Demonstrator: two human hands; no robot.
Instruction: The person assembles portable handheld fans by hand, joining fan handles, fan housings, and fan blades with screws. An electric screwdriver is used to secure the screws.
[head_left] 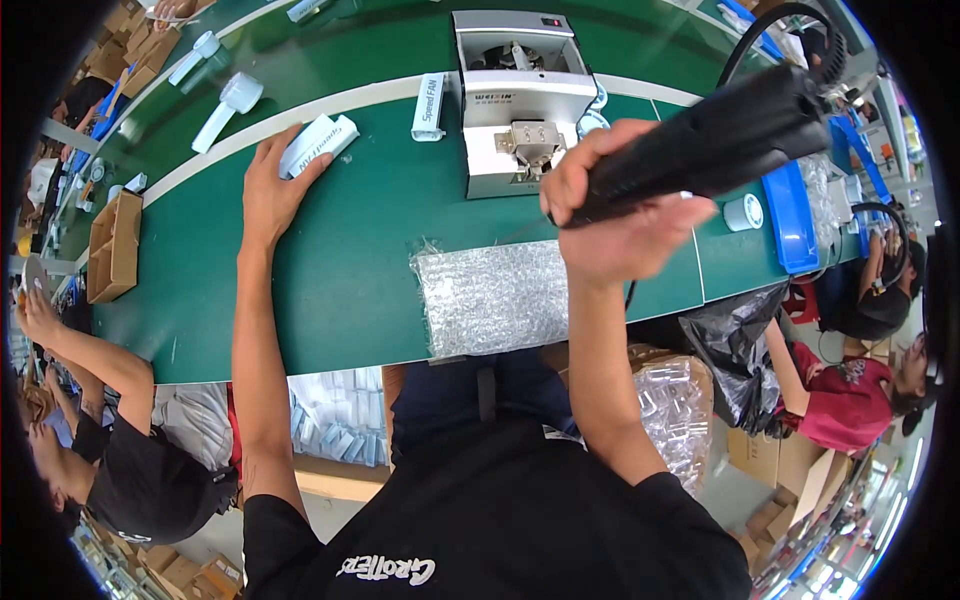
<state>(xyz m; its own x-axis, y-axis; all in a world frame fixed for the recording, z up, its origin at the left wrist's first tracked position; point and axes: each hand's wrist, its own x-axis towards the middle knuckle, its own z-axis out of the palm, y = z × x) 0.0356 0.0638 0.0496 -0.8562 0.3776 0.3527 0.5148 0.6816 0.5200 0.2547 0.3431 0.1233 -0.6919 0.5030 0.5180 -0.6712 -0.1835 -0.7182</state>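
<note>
My left hand (pixel 270 195) is closed round a small pale-blue and white plastic casing (pixel 322 140) with dark lettering, resting on the green table at the left. Its thumb and fingers lie along the casing's sides. In my right hand (pixel 620 240) is a black electric screwdriver (pixel 705 140), raised above the table on the right and tilted, with a thin bit toward the middle. A similar casing (pixel 428 105) lies beside a silver machine (pixel 520 110). Below the machine, a sheet of bubble wrap (pixel 495 295) covers part of the table's near side.
Pale-blue handled parts (pixel 240 95) lie at the far left. On the right are a small round blue-white part (pixel 743 213) and a blue tray (pixel 790 215). A cardboard box (pixel 115 245) stands at the left edge. Below the table is a box of casings (pixel 340 420). People sit on both sides.
</note>
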